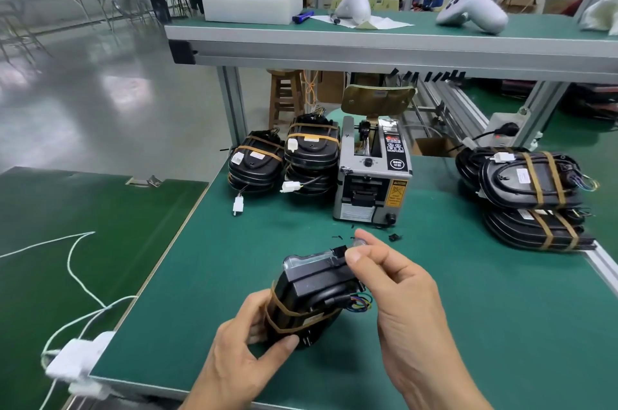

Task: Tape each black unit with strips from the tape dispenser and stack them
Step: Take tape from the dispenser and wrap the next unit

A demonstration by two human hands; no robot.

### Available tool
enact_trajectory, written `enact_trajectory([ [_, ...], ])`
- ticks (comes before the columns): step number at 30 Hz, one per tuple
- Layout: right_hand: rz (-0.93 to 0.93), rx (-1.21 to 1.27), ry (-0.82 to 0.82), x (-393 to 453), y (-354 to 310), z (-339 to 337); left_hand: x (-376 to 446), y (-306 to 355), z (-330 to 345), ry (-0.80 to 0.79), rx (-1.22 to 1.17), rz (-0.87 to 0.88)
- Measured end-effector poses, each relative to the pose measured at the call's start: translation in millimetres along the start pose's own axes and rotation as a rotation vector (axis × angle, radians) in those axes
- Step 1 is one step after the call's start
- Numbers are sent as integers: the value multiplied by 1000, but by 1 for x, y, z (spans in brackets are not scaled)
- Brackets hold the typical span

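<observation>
A black unit (314, 296) with brown tape bands around its near end is held above the green table (468, 292). My left hand (247, 352) grips its near end, thumb underneath. My right hand (394, 279) pinches the far top corner of the unit, where a clear part shows. Coloured wires stick out on the unit's right side. The grey tape dispenser (373, 175) stands behind, in the middle of the table. Two stacks of taped black units (284, 158) sit left of it. Another stack of taped units (531, 195) lies at the right.
A raised shelf (368, 38) spans the back, carrying white plastic boxes and white shells. A second green table (83, 225) with a white cable and a white plug adapter (77, 359) lies to the left. Small black scraps lie near the dispenser's front.
</observation>
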State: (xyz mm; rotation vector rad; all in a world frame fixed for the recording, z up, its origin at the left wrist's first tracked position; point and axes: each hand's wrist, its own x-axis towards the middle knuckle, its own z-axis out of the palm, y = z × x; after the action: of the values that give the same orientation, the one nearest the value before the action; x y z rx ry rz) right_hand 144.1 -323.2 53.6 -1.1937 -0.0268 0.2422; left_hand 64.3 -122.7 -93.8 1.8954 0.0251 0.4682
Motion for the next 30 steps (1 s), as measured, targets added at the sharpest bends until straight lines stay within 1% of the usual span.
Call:
enact_trajectory([
  [6,15,62,26,-2,8,3,0,-2,0,-10,-25,-11],
  [14,-19,-10,46,-6,9,5,-1,1,1,-7,-56,-4],
  [24,-40,-39,129,-7,10,8,-1,2,1,-6,-57,4],
  [30,-51,-74,126,-7,11,8,-1,0,1,-7,-50,11],
])
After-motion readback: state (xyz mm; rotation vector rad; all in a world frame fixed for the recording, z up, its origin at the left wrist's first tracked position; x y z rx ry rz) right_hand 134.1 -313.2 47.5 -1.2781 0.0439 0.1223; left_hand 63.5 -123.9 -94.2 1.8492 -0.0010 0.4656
